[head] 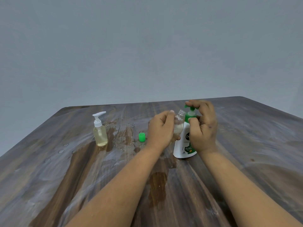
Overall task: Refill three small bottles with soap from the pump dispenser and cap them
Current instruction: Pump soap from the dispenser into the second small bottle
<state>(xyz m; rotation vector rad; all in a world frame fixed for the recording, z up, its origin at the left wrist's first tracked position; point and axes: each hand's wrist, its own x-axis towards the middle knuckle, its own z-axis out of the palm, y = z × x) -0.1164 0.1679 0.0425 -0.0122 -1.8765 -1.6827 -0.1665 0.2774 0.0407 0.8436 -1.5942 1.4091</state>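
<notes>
While we tilt the small clear bottle (178,124) at frame centre-right, left hand (161,128) curled round it, right hand (202,123) fingers press the pump dispenser (185,145) head; keep mouth under nozzle. Green cap (141,137) just left.

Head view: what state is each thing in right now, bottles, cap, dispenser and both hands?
Small clear bottle: uncapped, tilted, mouth near the nozzle.
Left hand: holds the small clear bottle.
Pump dispenser: upright on the table.
Right hand: fingers on the pump head, thumb at the neck.
Green cap: off, standing alone on the table.
White-pump bottle: upright, closed, holding yellowish liquid.
Table: wet patches.
</notes>
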